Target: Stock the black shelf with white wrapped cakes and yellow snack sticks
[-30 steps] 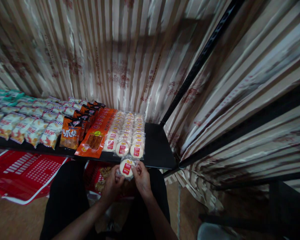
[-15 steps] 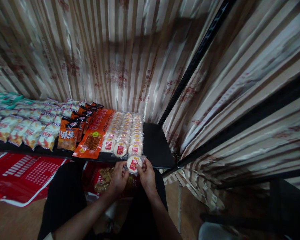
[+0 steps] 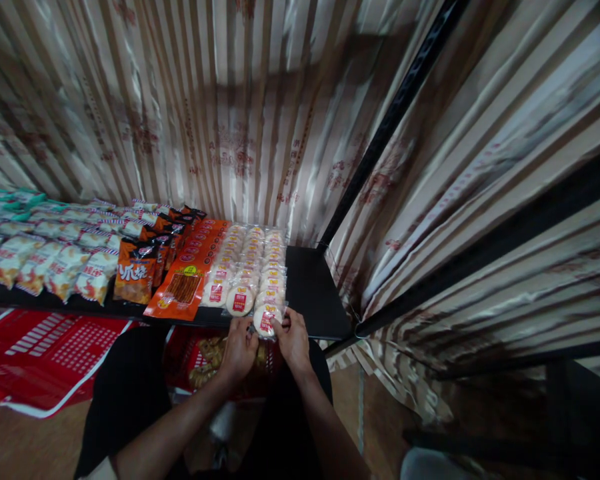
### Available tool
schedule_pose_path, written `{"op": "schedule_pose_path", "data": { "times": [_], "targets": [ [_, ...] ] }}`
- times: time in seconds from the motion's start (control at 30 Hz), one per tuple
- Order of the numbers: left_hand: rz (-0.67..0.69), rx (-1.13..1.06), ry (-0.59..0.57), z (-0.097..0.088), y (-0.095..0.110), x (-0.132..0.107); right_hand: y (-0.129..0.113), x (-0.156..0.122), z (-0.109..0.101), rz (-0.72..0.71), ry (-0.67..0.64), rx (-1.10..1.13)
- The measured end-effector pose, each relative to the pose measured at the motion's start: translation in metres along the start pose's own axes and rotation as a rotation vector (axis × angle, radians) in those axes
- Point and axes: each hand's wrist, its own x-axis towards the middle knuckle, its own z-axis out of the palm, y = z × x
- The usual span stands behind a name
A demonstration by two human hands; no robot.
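Observation:
A round white cracker packet, clear-wrapped with a red label, is at the shelf's front edge, at the near end of a row of like packets. My right hand pinches its right side, thumb on the front. At its lower left corner, my left hand is closed with its fingertips on the wrapper. Two more rows of cracker packets lie just left, beside a flat orange snack bag.
The black shelf ends at a dark metal post. Orange-black bags and white snack bags fill its left part. Below are a red basket and another holding brownish packets. A striped curtain hangs behind.
Both hands have moved slightly up and forward with the cracker packet. It now meets the front of the right-hand row, overlapping its nearest packet.

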Motion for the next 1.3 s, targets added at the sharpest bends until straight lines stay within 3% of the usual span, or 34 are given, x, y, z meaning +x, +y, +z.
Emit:
{"op": "schedule_pose_path", "data": {
  "times": [0.5, 0.8, 1.3],
  "targets": [
    [0.191, 0.181, -0.026, 0.000, -0.005, -0.001, -0.003, 0.008, -0.003, -0.046, -0.014, -0.200],
    [0.317, 0.434, -0.193, 0.001, 0.005, -0.003, 0.003, 0.014, -0.003, -0.101, -0.017, -0.195],
    [0.322, 0.543, -0.271, -0.001, 0.016, 0.004, 0.008, 0.016, 0.000, -0.120, 0.015, -0.122]
  ]
}}
